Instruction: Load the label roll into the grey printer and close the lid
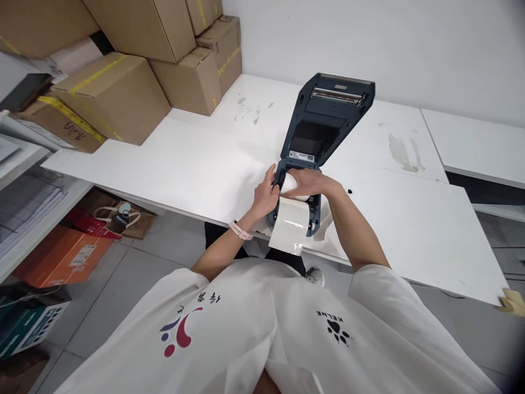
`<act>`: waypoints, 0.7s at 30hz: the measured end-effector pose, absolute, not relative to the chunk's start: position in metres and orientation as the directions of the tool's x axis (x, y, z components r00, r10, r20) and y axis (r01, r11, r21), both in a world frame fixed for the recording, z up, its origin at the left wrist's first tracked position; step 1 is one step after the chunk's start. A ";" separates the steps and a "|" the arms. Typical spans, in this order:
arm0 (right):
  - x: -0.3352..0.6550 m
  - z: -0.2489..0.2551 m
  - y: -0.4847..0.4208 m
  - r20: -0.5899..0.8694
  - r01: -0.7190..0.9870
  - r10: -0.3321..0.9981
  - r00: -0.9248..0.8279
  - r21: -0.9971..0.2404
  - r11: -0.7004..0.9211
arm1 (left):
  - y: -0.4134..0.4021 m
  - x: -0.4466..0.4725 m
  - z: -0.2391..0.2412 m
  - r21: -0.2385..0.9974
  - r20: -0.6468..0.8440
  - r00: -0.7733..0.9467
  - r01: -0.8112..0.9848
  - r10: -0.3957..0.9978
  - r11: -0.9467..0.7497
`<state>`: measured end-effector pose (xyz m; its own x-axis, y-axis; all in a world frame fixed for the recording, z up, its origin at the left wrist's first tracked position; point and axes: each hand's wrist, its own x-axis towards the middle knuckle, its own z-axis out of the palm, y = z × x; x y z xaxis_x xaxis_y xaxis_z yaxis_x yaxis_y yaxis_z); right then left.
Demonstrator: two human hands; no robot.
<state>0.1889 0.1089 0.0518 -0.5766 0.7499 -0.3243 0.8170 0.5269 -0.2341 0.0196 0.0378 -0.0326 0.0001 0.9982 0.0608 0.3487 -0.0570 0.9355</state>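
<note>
A dark blue label printer (346, 115) stands on the white table with its lid raised. Inside its bay sits a white label roll (290, 183), partly covered by my right hand (308, 181), whose fingers and thumb grip it from above. From the roll a strip of glossy label paper (290, 221) runs toward me and hangs over the printer's front and the table edge. My left hand (266, 196) holds the printer's left side, thumb pointing up and fingers curled against the rim. Some of its fingertips are hidden.
Cardboard boxes (112, 96) are stacked at the back left of the table (197, 158). Just right of the printer lie a small black piece (350, 191) and a paper scrap (324, 223). An orange box (68, 254) stands on the floor at left.
</note>
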 end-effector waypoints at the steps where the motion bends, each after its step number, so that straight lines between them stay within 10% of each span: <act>1: 0.192 0.049 0.103 -0.275 0.807 0.760 -0.589 -0.248 0.536 | 0.037 0.020 -0.032 0.935 0.060 0.006 0.349 0.998 -0.058; 7: 0.211 0.040 0.016 0.178 0.606 0.719 -0.671 -0.427 0.671 | 0.035 0.020 -0.032 0.943 0.072 0.016 0.324 0.997 -0.074; 21: 0.194 -0.013 -0.058 0.354 0.713 0.784 -0.510 -0.337 0.615 | 0.039 0.019 -0.040 0.973 0.082 -0.015 0.216 0.997 -0.077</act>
<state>0.1936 -0.0578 -0.0130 -0.5096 0.7843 0.3537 0.7128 0.6151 -0.3371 0.0191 0.0385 -0.0401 -0.0149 0.9965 0.0820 0.2156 -0.0769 0.9735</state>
